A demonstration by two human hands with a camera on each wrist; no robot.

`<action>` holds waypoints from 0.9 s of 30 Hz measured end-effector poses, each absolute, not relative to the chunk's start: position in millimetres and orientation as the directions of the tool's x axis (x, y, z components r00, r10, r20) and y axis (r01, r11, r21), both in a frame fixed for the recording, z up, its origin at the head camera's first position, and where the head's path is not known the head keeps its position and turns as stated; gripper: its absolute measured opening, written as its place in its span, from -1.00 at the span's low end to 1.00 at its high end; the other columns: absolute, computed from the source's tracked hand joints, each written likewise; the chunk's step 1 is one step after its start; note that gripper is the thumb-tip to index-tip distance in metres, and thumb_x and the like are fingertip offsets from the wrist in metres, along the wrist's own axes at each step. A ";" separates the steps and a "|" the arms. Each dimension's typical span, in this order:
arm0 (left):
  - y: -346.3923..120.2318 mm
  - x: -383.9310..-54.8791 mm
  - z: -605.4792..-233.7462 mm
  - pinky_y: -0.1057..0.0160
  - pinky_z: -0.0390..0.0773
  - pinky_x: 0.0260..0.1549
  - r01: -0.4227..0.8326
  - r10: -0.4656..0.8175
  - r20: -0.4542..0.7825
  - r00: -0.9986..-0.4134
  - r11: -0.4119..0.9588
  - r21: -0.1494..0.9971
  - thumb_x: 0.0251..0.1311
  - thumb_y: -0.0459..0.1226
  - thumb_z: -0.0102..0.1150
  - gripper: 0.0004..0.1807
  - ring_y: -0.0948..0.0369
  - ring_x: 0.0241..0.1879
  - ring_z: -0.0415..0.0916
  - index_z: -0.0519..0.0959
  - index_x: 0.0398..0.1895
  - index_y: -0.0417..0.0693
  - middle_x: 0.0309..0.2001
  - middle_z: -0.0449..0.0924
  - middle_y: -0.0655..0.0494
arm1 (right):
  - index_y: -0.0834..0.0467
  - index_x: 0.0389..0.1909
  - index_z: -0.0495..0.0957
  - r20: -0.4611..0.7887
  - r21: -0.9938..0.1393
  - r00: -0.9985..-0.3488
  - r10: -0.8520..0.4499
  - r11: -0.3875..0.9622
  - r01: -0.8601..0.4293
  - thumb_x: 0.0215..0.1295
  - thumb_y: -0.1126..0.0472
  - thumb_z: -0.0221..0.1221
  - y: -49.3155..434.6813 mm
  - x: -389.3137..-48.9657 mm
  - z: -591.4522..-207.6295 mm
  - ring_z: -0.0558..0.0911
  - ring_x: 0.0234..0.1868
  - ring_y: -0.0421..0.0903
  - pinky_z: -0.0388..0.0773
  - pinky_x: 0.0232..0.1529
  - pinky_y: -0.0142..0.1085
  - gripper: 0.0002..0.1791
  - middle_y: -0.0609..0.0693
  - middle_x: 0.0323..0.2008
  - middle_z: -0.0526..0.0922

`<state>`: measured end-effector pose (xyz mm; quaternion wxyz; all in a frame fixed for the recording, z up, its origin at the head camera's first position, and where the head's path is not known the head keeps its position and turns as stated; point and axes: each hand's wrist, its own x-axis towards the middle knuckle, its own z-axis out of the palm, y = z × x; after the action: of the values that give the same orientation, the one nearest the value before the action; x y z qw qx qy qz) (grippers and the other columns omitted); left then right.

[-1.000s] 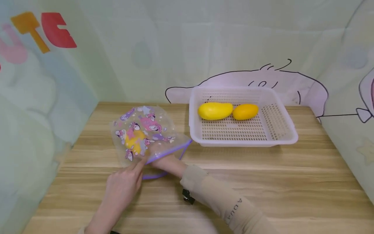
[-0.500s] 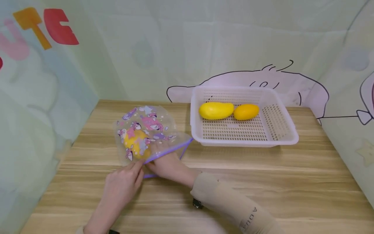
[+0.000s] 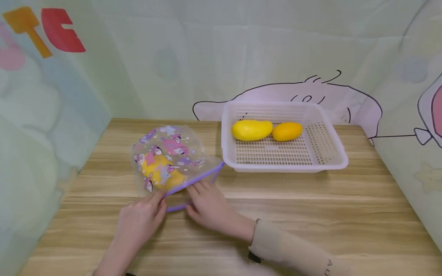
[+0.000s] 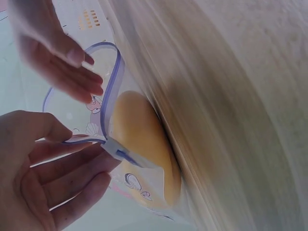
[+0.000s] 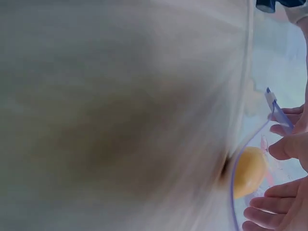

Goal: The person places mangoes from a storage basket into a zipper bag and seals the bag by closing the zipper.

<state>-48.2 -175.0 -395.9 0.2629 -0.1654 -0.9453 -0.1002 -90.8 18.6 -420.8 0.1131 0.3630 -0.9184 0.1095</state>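
Note:
A clear zip bag (image 3: 177, 147) with pink and purple cartoon prints lies on the left of the table, its purple-edged mouth spread toward me. Inside it rests a yellow-orange mango (image 4: 139, 130), partly covered by the prints in the head view. My left hand (image 3: 139, 216) pinches the bag's edge between thumb and forefinger, close to the zip slider (image 4: 113, 148). At the mouth, my right hand (image 3: 213, 207) holds nothing. Its fingers (image 5: 272, 204) are stretched out, with the fingertips just within the opening and the thumb apart.
A white perforated plastic basket (image 3: 286, 167) stands at the back, right of the bag. A larger yellow mango (image 3: 252, 130) and a smaller orange-yellow mango (image 3: 287, 131) lie in it. A printed cloth backdrop (image 3: 207, 50) rises behind the table and at both sides.
My right hand has drawn back out of the bag toward the right, leaving the mango inside. The left hand keeps its grip on the bag's edge.

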 end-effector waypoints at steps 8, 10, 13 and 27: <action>-176.9 -49.1 -395.4 0.25 0.31 -0.84 0.364 0.262 0.520 -0.813 0.925 0.105 -0.07 -0.33 0.25 -0.84 0.13 -0.72 0.52 0.64 -0.34 -0.10 -0.55 0.67 0.07 | 0.11 0.35 0.31 0.357 -0.182 -0.642 -0.679 0.623 -0.761 0.22 0.01 0.19 44.2 -79.5 -429.1 0.40 0.33 -0.03 0.29 0.37 -0.13 -0.32 0.01 0.30 0.46; -176.7 -49.5 -395.7 0.26 0.31 -0.84 0.367 0.262 0.519 -0.814 0.924 0.109 -0.06 -0.33 0.25 -0.85 0.15 -0.72 0.51 0.64 -0.34 -0.10 -0.56 0.66 0.08 | 0.11 0.31 0.35 0.384 -0.199 -0.627 -0.677 0.603 -0.773 0.19 0.03 0.22 51.2 -77.8 -428.1 0.42 0.31 -0.02 0.31 0.35 -0.10 -0.34 0.02 0.27 0.48; -176.4 -50.3 -396.7 0.28 0.29 -0.84 0.373 0.265 0.517 -0.814 0.921 0.116 -0.06 -0.33 0.24 -0.85 0.18 -0.73 0.49 0.63 -0.34 -0.10 -0.58 0.63 0.10 | 0.10 0.27 0.39 0.402 -0.232 -0.629 -0.666 0.590 -0.773 0.18 0.07 0.24 63.2 -74.3 -423.9 0.45 0.27 0.00 0.35 0.30 -0.10 -0.39 0.03 0.23 0.51; -175.2 -53.3 -402.5 0.33 0.23 -0.84 0.409 0.298 0.546 -0.783 0.908 0.092 -0.06 -0.32 0.22 -0.81 0.27 -0.76 0.40 0.66 -0.32 -0.16 -0.59 0.62 0.09 | 0.14 0.13 0.49 0.531 -0.210 -0.632 -0.565 0.634 -0.744 0.06 0.17 0.30 120.4 -74.7 -387.0 0.49 0.21 0.01 0.39 0.28 -0.12 -0.45 0.05 0.20 0.53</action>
<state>-53.3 -175.2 -402.5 0.2699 -0.1881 -0.9387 -0.1031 -74.7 120.4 -387.0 0.2130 0.3726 -0.8785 0.2097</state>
